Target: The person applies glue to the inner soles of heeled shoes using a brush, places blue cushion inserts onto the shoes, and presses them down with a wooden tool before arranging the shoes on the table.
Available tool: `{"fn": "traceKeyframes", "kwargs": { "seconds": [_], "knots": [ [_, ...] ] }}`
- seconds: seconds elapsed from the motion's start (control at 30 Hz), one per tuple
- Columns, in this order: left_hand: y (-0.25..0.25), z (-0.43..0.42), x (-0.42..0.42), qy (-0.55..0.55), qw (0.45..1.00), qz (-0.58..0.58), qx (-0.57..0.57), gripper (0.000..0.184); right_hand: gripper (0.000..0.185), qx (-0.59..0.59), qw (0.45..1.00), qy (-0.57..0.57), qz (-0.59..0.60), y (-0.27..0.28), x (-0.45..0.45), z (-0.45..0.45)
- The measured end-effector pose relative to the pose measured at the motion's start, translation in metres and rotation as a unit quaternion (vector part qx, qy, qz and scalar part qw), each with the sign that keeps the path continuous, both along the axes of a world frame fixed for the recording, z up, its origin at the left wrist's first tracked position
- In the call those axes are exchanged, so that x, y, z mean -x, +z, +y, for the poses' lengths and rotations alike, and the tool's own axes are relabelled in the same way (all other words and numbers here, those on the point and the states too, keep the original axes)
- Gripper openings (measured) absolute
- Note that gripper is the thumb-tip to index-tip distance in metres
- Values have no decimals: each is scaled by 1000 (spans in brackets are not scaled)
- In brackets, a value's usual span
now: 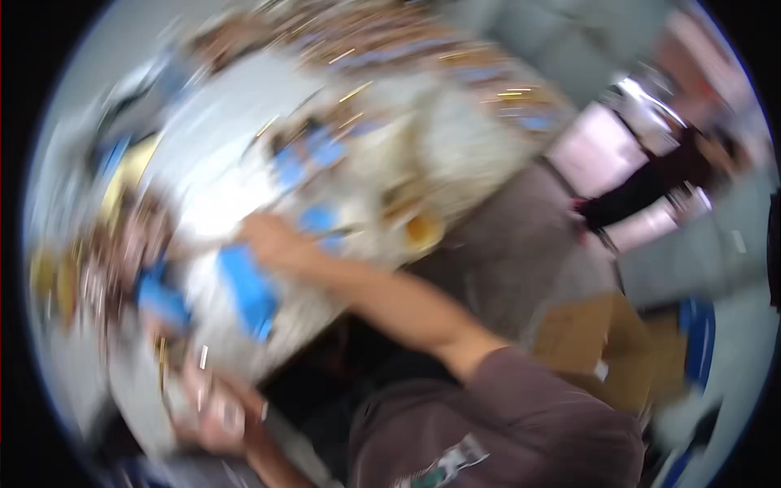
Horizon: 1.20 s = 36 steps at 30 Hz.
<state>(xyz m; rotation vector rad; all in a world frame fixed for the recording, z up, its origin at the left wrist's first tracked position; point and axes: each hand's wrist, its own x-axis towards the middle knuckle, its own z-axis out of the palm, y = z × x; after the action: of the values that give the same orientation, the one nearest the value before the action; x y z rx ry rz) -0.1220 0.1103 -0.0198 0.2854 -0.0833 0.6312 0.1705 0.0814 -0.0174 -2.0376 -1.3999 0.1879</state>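
Motion blur smears most of the view. My right hand (270, 242) reaches out over the pale tabletop (317, 305), at the upper end of a blue flat piece (248, 289). Its fingers are too smeared to show whether they grip that piece. Low on the left is my left hand (215, 415), near the table's side, with its fingers blurred too. A thin pale streak (203, 358) shows at its fingertips, and I cannot make out what it is. Another blue piece (163, 297) lies to the left, among blurred brownish items.
More blue pieces (319, 218) lie beyond my right hand, beside an orange-yellow round container (423, 232) near the table edge. Rows of brownish items (374, 41) line the far side. A cardboard box (578, 333) stands at right; a person (651, 183) in dark clothes is farther off.
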Motion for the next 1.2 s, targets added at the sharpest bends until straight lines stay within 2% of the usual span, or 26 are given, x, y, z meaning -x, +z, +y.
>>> {"fn": "traceKeyframes", "kwargs": {
  "seconds": [0.07, 0.1, 0.13, 0.17, 0.33, 0.43, 0.5, 0.53, 0.57, 0.6, 0.63, 0.67, 0.7, 0.73, 0.77, 0.8, 0.87, 0.9, 0.93, 0.97, 1.0, 1.03, 1.07, 1.13, 1.2],
  "knots": [
    [-7, -13, -56, 13, 984, 174, -37, 70, 16, 47, 993, -104, -22, -31, -27, 61],
    [-11, -20, -82, -8, 974, 218, -60, 68, 15, 69, 991, -116, 5, -5, -27, 52],
    [-15, -29, -97, -28, 965, 248, -79, 66, 15, 29, 989, -145, -26, -2, -21, 49],
    [-16, -37, -109, -46, 960, 262, -90, 65, 15, 36, 986, -162, -30, 1, -15, 49],
    [-21, -55, -131, -107, 943, 293, -114, 57, 20, 36, 979, -198, -14, 22, -6, 34],
    [-23, -60, -130, -125, 938, 300, -117, 53, 25, 71, 990, -105, 64, 91, -17, -23],
    [-26, -61, -124, -134, 939, 294, -116, 50, 27, 68, 995, -47, 65, 128, -43, -58],
    [-29, -61, -119, -141, 941, 287, -114, 49, 27, -67, 992, -87, -68, 109, -66, -57],
    [-31, -61, -109, -145, 944, 277, -108, 47, 32, -194, 975, -109, 24, 115, -70, -78],
    [-31, -63, -98, -151, 948, 263, -98, 46, 44, -162, 981, -88, -68, 124, -76, -107],
    [-27, -68, -91, -153, 948, 260, -102, 45, 46, -129, 985, -88, -73, 157, -52, -149],
    [-22, -71, -80, -145, 946, 268, -111, 44, 43, -32, 996, -88, 10, 164, -52, -167],
    [-1, -83, -80, -93, 930, 317, -162, 54, 31, -4, 992, -77, 96, 189, -23, -183],
    [19, -86, -78, -140, 905, 363, -169, 65, 19, -98, 977, 6, 191, 175, -17, -192],
    [19, -76, -73, -217, 914, 313, -137, 67, 9, 3, 974, -54, 219, 211, 26, -194],
    [20, -76, -68, -238, 910, 322, -110, 67, 10, -30, 951, -41, 306, 209, 43, -198],
    [23, -76, -64, -241, 910, 331, -64, 64, 14, -63, 917, -1, 394, 196, 68, -195],
    [20, -76, -64, -242, 915, 323, -28, 63, 14, -50, 914, 45, 401, 179, 70, -186],
    [11, -72, -63, -267, 923, 273, -41, 61, 11, -52, 904, 87, 416, 154, 72, -174],
    [5, -71, -66, -270, 924, 266, -44, 61, 9, 52, 930, 76, 356, 137, 65, -165],
    [-3, -72, -57, -282, 926, 244, -58, 61, 14, -14, 977, 106, 182, 97, 73, -162],
    [11, -79, -63, -216, 933, 282, -47, 59, 16, 0, 987, 77, 143, 80, 70, -156],
    [12, -78, -61, -216, 933, 286, -38, 59, 17, 16, 994, 47, 101, 71, 67, -152],
    [9, -75, -59, -247, 932, 262, -45, 52, 17, 12, 994, 24, 103, 61, 65, -148],
    [8, -74, -59, -248, 928, 277, -34, 46, 17, 0, 1000, 17, 16, 57, 61, -144]
  ]
}}
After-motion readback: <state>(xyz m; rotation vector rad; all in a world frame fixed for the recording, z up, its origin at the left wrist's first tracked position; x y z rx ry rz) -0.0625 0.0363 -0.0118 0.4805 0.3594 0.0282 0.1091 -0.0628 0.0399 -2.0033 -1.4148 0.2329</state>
